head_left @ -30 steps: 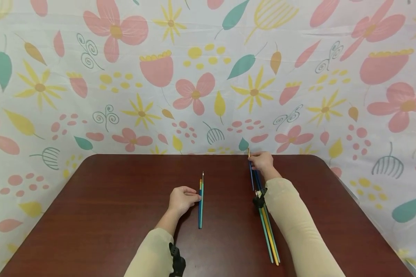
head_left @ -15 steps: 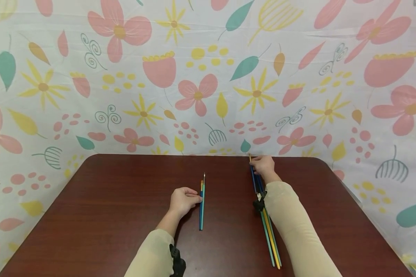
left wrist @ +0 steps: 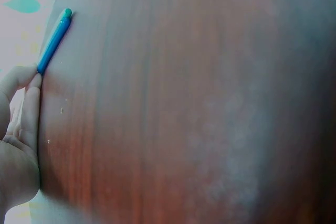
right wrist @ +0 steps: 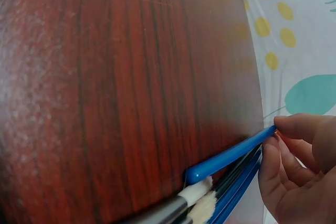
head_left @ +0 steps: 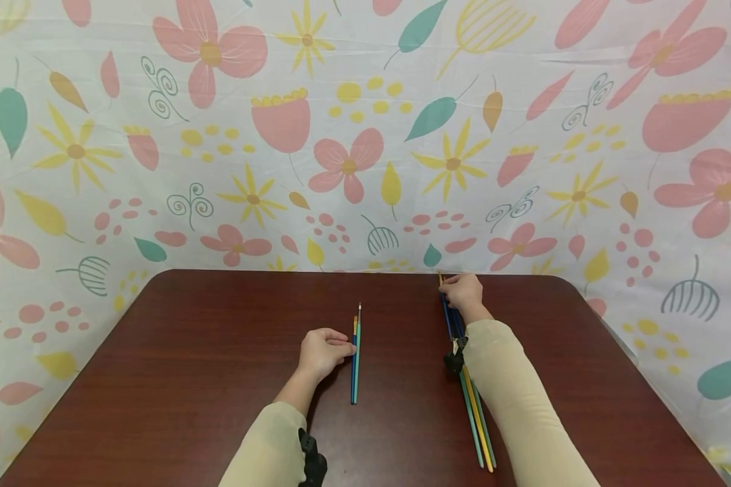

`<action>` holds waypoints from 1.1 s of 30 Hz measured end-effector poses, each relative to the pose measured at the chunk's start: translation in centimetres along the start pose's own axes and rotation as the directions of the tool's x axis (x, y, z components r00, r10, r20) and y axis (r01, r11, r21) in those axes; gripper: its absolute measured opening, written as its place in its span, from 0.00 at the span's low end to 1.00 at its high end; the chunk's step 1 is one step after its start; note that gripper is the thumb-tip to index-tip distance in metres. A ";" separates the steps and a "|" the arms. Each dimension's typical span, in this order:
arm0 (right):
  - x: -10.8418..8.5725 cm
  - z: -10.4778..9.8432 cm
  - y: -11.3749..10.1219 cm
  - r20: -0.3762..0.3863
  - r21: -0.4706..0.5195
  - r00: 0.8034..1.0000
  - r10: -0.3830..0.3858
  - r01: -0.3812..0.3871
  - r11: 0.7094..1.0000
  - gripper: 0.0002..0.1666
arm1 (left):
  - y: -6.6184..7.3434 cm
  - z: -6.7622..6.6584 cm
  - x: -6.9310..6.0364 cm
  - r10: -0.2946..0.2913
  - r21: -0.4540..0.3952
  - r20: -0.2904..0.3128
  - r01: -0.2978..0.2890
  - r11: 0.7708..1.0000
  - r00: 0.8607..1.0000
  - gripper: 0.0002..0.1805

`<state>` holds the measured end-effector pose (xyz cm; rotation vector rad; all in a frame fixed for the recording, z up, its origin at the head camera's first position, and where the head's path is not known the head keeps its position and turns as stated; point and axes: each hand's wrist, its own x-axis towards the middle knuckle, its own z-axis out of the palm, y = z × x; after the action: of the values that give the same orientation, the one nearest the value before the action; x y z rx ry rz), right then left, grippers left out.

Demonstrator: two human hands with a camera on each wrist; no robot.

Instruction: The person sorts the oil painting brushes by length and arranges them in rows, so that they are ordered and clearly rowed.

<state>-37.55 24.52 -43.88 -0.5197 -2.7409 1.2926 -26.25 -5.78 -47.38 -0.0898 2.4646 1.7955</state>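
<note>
In the head view, my left hand point(head_left: 323, 353) pinches a slim blue paintbrush point(head_left: 353, 379) between thumb and fingers. A teal paintbrush point(head_left: 357, 372) lies right alongside it; whether my fingers also touch that one I cannot tell. Near the back edge, my right hand point(head_left: 465, 291) pinches another blue paintbrush point(head_left: 446, 319) close to its bristle end. The right wrist view shows the rounded handle end of this blue paintbrush point(right wrist: 231, 158) beside pale bristles point(right wrist: 203, 208) of other brushes. Dark blue handles point(head_left: 457, 323) run under my right hand, partly hidden by it.
Teal point(head_left: 472, 419) and yellow point(head_left: 481, 433) paintbrush handles extend toward the front beside my right forearm, their upper ends hidden by a black wrist camera point(head_left: 455, 355). The brown wooden table point(head_left: 189, 352) meets a flower-printed cloth point(head_left: 347, 223) at its back edge.
My right hand has lowered slightly, and the tip of its blue paintbrush has come down to the table's back edge. My left hand stays in place; the head view has shifted a little.
</note>
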 end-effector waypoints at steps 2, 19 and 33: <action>-0.1 0.0 0.0 -0.003 -0.001 1.000 -0.002 0.002 1.000 0.14 | 0.0 0.0 0.0 0.003 -0.001 0.001 -0.003 1.000 1.000 0.13; -1.0 -0.3 -0.3 0.006 0.105 1.000 0.011 -0.012 0.994 0.15 | 0.2 -0.1 -0.2 -0.007 -0.012 -0.002 0.007 1.000 1.000 0.12; -3.0 1.3 -1.8 0.323 0.281 0.943 -0.083 -0.012 0.960 0.25 | 0.1 0.1 -0.1 -0.007 -0.015 -0.002 0.007 1.000 1.000 0.13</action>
<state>-35.50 21.54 -43.15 -0.2432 -2.7229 1.8723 -26.13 -5.65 -47.27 -0.1020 2.4494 1.8126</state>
